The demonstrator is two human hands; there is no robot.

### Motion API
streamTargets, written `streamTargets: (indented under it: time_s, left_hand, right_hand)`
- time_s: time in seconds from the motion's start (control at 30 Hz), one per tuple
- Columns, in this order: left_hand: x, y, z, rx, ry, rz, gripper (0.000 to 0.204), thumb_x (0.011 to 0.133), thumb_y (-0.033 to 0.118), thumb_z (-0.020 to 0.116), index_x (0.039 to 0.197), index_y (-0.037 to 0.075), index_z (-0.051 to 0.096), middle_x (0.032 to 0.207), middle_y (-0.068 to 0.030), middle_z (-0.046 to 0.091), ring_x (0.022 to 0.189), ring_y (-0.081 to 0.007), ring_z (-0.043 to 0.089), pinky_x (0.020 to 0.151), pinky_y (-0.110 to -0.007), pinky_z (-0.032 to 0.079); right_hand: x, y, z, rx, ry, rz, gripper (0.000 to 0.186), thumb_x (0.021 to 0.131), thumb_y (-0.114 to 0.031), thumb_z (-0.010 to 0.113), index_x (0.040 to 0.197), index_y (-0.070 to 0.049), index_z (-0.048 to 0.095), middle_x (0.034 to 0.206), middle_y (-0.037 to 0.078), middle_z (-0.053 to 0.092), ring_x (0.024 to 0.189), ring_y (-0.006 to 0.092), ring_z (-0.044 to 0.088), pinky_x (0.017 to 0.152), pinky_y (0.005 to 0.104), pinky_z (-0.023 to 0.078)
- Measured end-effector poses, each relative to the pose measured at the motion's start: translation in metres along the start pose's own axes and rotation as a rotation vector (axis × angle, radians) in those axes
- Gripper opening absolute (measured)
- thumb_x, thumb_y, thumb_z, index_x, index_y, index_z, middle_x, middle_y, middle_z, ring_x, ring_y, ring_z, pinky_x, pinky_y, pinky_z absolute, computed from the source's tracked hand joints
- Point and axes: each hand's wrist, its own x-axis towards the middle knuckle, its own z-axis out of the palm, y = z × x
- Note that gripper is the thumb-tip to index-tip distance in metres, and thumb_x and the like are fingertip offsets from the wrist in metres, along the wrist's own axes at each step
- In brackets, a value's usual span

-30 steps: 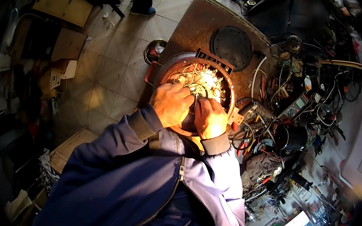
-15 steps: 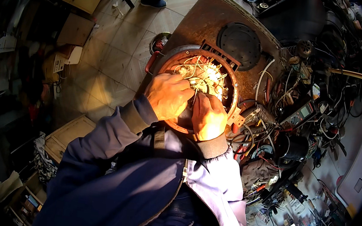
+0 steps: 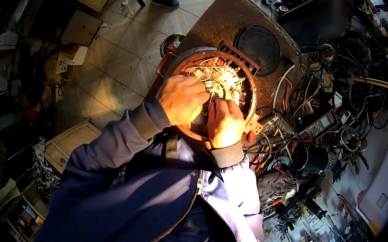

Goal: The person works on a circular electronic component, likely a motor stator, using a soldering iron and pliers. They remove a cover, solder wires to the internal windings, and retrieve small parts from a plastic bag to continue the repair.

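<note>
A round, reddish-brown housing [image 3: 254,95] stands open on the brown worktable, packed with pale and dark wires [image 3: 219,71] under bright light. My left hand [image 3: 183,99] reaches over its left side, fingers curled down among the wires. Beside it, my right hand [image 3: 225,124] comes over the near rim with thumb and fingers pinched together. The fingertips of both hands nearly meet near the middle of the housing. Whatever they grip is too small and too hidden to name. A slotted bracket [image 3: 237,58] is fixed to the housing's far edge.
On the worktable [image 3: 209,25] lies a black round plate [image 3: 258,49] beyond the housing. To the right is a dense clutter of cables, tools, a multimeter [image 3: 326,120] and a black cylinder [image 3: 311,158]. A person's shoe [image 3: 166,2] rests on the tiled floor at the far left.
My left hand's fingers have shifted very slightly at the wires. Both hands otherwise keep their place and closed grip in the housing; the whole view has tilted a little.
</note>
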Motion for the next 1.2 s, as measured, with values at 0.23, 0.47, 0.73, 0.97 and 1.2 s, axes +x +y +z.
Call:
streamTargets:
  time_s: [0.23, 0.47, 0.73, 0.97, 1.2]
  left_hand:
    - [-0.002, -0.003, 0.005, -0.013, 0.030, 0.003, 0.012, 0.075, 0.013, 0.070, 0.086, 0.011, 0.072, 0.082, -0.0006, 0.063, 0.086, -0.0241, 0.063, 0.072, -0.041, 0.052]
    - [-0.001, -0.002, 0.002, -0.032, 0.031, -0.004, 0.014, 0.075, 0.015, 0.071, 0.088, 0.011, 0.073, 0.082, -0.0005, 0.063, 0.086, -0.0243, 0.063, 0.073, -0.041, 0.052]
    - [0.000, -0.001, 0.000, -0.015, 0.006, -0.011, 0.014, 0.075, 0.014, 0.071, 0.088, 0.011, 0.073, 0.082, -0.0004, 0.063, 0.087, -0.0242, 0.063, 0.073, -0.041, 0.052]
    - [0.000, -0.001, 0.000, -0.030, 0.013, -0.010, 0.012, 0.076, 0.014, 0.070, 0.087, 0.011, 0.073, 0.082, -0.0004, 0.063, 0.087, -0.0240, 0.063, 0.073, -0.041, 0.051]
    - [0.000, -0.003, 0.000, -0.035, -0.002, -0.007, 0.013, 0.075, 0.015, 0.070, 0.087, 0.010, 0.072, 0.083, -0.0009, 0.063, 0.086, -0.0246, 0.063, 0.072, -0.041, 0.051]
  right_hand:
    - [0.001, 0.002, 0.001, 0.030, 0.017, -0.043, 0.018, 0.088, -0.006, 0.075, 0.106, -0.004, 0.075, 0.090, 0.016, 0.069, 0.084, 0.0381, 0.070, 0.077, 0.0444, 0.058]
    - [0.003, 0.003, 0.000, 0.061, -0.004, -0.034, 0.021, 0.086, -0.005, 0.075, 0.108, -0.003, 0.075, 0.091, 0.017, 0.070, 0.085, 0.0393, 0.071, 0.077, 0.0449, 0.058]
    - [0.000, 0.002, 0.003, -0.031, 0.008, -0.042, 0.015, 0.089, -0.003, 0.073, 0.104, -0.002, 0.073, 0.088, 0.017, 0.069, 0.082, 0.0384, 0.070, 0.073, 0.0439, 0.057]
    - [0.001, 0.006, 0.004, 0.046, 0.026, -0.103, 0.020, 0.090, 0.000, 0.070, 0.109, -0.002, 0.074, 0.090, 0.017, 0.069, 0.080, 0.0393, 0.070, 0.071, 0.0442, 0.058]
    - [0.003, 0.005, 0.001, 0.047, 0.003, -0.091, 0.019, 0.087, -0.002, 0.070, 0.106, -0.001, 0.071, 0.092, 0.017, 0.068, 0.081, 0.0370, 0.070, 0.070, 0.0450, 0.059]
